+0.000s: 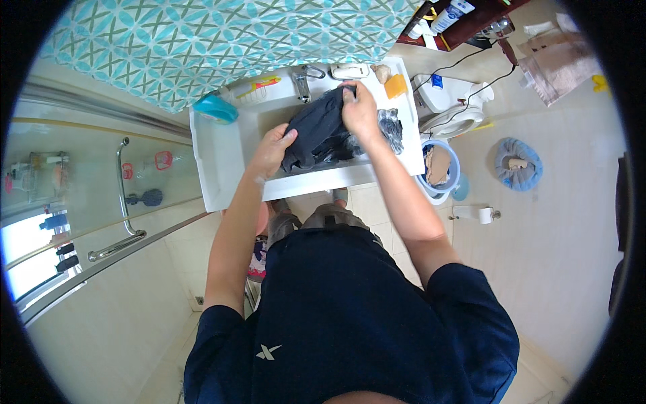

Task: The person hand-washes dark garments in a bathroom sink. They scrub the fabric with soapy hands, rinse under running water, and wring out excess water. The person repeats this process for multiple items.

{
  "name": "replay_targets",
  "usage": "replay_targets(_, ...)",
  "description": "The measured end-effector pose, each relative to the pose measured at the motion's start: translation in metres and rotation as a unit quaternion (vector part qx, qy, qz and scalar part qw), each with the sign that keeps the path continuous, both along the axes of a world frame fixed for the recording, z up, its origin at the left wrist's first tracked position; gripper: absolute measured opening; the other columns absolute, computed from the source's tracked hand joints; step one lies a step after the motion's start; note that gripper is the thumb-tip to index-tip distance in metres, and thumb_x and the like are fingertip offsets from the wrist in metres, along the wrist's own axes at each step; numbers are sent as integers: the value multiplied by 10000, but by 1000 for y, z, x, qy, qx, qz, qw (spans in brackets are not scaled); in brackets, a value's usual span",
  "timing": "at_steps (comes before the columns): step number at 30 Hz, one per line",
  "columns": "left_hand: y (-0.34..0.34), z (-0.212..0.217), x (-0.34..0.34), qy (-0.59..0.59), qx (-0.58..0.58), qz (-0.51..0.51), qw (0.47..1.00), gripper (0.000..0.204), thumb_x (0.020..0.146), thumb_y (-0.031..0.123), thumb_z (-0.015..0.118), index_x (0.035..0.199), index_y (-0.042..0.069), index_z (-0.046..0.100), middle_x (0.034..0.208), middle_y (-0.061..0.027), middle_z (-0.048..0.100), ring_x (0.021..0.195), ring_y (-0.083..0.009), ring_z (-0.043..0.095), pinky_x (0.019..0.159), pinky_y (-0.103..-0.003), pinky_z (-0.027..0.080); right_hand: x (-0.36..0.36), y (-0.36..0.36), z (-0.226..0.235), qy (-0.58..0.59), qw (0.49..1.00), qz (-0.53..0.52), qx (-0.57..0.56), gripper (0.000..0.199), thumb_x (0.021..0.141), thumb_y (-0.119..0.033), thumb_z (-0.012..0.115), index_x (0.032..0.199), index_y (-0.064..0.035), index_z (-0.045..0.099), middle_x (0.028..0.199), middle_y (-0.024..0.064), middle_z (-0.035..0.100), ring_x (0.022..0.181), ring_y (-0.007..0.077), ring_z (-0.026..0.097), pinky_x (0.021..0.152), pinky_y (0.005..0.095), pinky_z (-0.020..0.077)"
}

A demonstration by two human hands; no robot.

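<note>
A dark grey, wet garment [317,128] is stretched between my two hands over the white sink [219,158]; its exact kind does not show. My left hand [272,151] grips its left side, thumb on top. At its upper right end, near the tap [303,86], my right hand [360,111] has its fingers closed on the cloth. The lower part of the garment hangs into the basin, where some suds show. Beside my right wrist, a bunched dark cloth with suds [390,128] lies on the sink's right side.
Along the sink's back edge are a teal bottle [217,109], a yellow-and-red-handled brush [262,86], a soap dish [350,71] and an orange block [396,86]. A blue bucket [455,168] holding cloths and a toilet [447,94] stand right. A patterned curtain [222,40] hangs behind.
</note>
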State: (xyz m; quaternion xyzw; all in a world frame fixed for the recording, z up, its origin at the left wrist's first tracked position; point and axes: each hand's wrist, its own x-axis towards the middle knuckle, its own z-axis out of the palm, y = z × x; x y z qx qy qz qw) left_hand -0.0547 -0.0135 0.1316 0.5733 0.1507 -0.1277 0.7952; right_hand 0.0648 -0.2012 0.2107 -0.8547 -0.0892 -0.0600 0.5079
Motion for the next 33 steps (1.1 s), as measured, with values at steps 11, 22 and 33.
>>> replay_targets(11, -52, -19, 39, 31, 35, 332, 942, 405, 1006, 337, 625, 725, 46, 628, 690, -3, 592, 666, -123, 523, 653, -309, 461, -47, 73, -84, 130, 991, -3, 16, 461, 1031, -338, 476, 931, 67, 672, 902, 321, 668, 900, 471, 664, 788, 487, 500)
replay_targets(22, -46, -39, 41, 3, -168, 381, 909, 371, 1031, 366, 508, 1072, 35, 671, 970, -57, 665, 877, -163, 604, 816, -327, 488, -49, 79, -110, 166, 981, 96, -29, 436, 1026, -304, 498, 863, 64, 667, 839, 205, 681, 816, 249, 614, 769, 405, 483)
replay_targets(33, -40, -35, -1, 39, 123, -88, 988, 487, 890, 245, 766, 1261, -31, 614, 1125, -56, 682, 977, -129, 605, 892, -286, 486, 42, -7, -97, 453, 815, 161, 323, 292, 1033, -251, 584, 1082, 32, 632, 913, 102, 700, 761, 190, 657, 658, 328, 533)
